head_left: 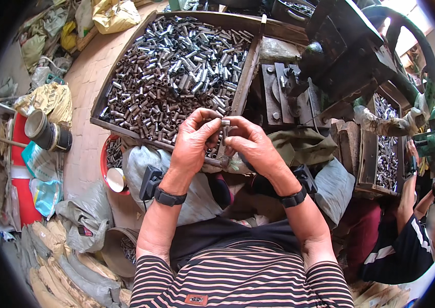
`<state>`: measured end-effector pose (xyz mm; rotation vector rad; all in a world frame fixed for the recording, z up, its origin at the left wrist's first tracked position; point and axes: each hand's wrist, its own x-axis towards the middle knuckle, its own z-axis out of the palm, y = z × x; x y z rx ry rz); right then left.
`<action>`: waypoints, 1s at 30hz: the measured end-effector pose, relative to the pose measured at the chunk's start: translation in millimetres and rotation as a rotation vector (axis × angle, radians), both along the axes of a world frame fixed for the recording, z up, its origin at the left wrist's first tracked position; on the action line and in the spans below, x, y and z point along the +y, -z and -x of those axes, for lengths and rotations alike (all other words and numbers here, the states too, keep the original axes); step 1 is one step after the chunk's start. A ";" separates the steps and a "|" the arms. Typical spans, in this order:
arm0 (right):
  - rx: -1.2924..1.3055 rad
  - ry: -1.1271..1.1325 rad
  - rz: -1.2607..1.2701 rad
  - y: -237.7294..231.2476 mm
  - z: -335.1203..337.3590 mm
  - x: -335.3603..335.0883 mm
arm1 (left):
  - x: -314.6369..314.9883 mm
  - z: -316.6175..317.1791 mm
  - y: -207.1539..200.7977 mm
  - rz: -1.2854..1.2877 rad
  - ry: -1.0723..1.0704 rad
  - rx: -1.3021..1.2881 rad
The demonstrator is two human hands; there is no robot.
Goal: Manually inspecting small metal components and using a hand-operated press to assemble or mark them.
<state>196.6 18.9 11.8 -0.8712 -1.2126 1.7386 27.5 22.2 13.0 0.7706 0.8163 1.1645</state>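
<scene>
My left hand (197,136) and my right hand (251,142) meet at the near edge of a large wooden tray (252,66). Between their fingertips stands a short metal tube (225,123). The fingers of my right hand are closed around its side, while my left thumb and forefinger pinch at its upper end. Fingers partly hide the tube. Just beyond my hands, the tray is heaped with many similar short metal tubes (192,56), some shiny, some dark brown.
A heavy dark press (341,51) with a large wheel stands at the right. Beyond it, a co-worker (407,241) reaches toward green machinery (433,138) beside a wooden box (369,159) of metal pieces. On my left are a red basin (105,172), a bucket (115,246) and sacks (86,215).
</scene>
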 end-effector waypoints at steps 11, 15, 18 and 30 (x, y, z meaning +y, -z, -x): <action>0.197 0.268 0.163 2.8 -14.4 1.9 | -6.9 -7.0 -6.3 0.051 0.029 -0.081; 0.192 0.279 0.133 4.7 -8.8 1.0 | -6.5 -8.5 -8.0 0.042 0.018 -0.071; 0.169 0.275 0.149 7.0 -8.9 -0.8 | -6.1 -11.3 -8.3 0.027 0.009 -0.053; 0.275 0.167 0.145 8.2 -3.5 -6.2 | -16.8 -20.2 -1.2 0.101 0.086 -0.192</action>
